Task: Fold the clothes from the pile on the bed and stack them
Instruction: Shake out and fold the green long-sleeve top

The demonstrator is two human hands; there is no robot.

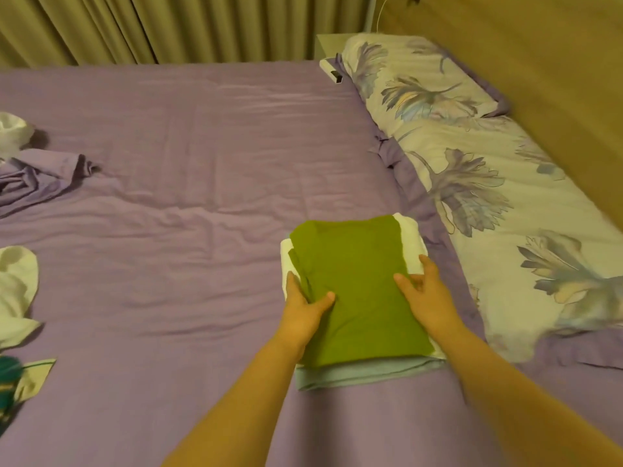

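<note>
item: your left hand (305, 306), lower centre of the frame, thumb lying on top of the folded green garment (354, 291) and fingers tucked down along its left edge, pinching that side. your right hand (426, 294) sits on the garment's right edge, thumb on the green cloth, fingers curled over toward the white layer (409, 241) beneath.

item: the green garment, folded to a rectangle, lies directly between your two hands, its long axis running from near you up the frame, leaning slightly left at the far end. both hands are on its near half; neither is clearly the closer. it tops a stack: white layer under it, pale blue piece (364, 374) at the bottom showing along the near edge. judgement: the piece is being squared on the stack, and the next item must come from the left.

item: unfolded clothes at the left edge of the frame, well apart from the stack: a white piece (17, 284), a teal-and-white piece (20, 379) lower left, a crumpled purple piece (37, 180) and another white one (11, 129) above.

item: purple bed sheet (202, 146), wrinkled, bearing everything.

item: floral pillows (472, 156) down the right side, just beside the stack.

item: curtains (151, 25) across the top; a wooden headboard (539, 62) upper right.
</note>
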